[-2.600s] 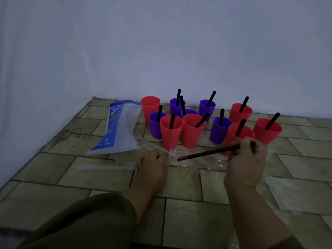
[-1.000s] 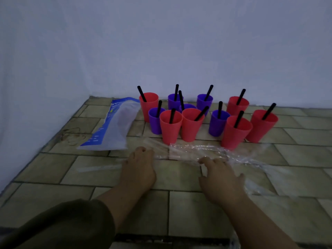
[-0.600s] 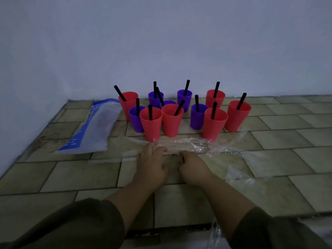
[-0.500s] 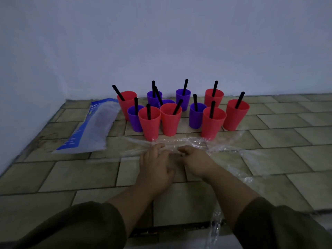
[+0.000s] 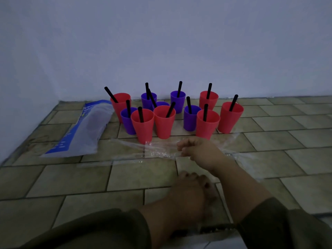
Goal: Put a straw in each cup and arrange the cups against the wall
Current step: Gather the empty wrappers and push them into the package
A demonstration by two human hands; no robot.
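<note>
Several red and purple cups stand clustered on the tiled floor near the wall, each with a black straw in it. The front row includes a red cup, another red cup and a third red cup. A purple cup stands between them. Just in front of the cups lies a crumpled clear plastic wrap. My right hand is on the wrap with its fingers curled into it. Nearer to me, my left hand rests on the tiles with relaxed fingers and holds nothing.
A blue and white plastic bag lies flat to the left of the cups, near the corner where the left wall meets the back wall. The clear wrap spreads out to the right over the tiles.
My left hand has drawn back from the wrap toward me. My right hand has stayed at the wrap and curled its fingers into it. Earlier, the last straw went into the back-left red cup.
</note>
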